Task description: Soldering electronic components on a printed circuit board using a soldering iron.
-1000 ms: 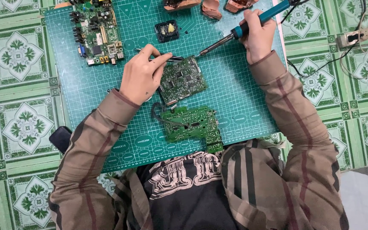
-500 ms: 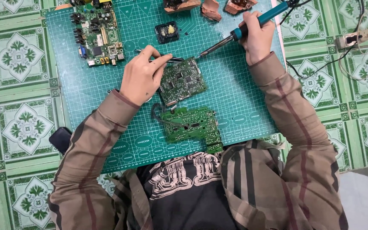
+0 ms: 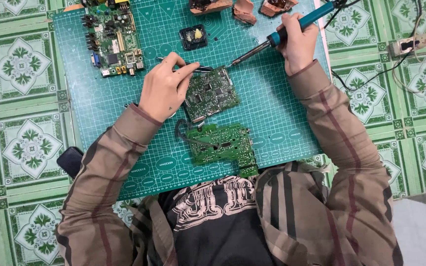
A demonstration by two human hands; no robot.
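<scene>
Overhead view of a soldering bench laid on a teal cutting mat [image 3: 124,108] over green patterned floor tiles [image 3: 20,69]. At centre frame, the left hand [image 3: 163,88] pinches a pair of tweezers [image 3: 193,68], fingers closed together on them, with the tips at the upper edge of a small dark circuit board [image 3: 209,93]; the palm hides the board's left margin. In the upper right, the right hand [image 3: 298,42] is wrapped tightly around the blue handle of a soldering iron [image 3: 272,38], whose metal tip reaches down-left to the same board's upper right corner; whether tip and board touch is too small to tell. The iron's cable runs out of the top edge. A second green circuit board [image 3: 220,145] lies just below the first, its lower corner overlapped by the person's clothing. A larger board [image 3: 113,39] sits upper left, cut by the frame, and a black square component [image 3: 193,37] lies top centre. Brown objects [image 3: 245,11] at the top edge are cropped and unidentifiable.
</scene>
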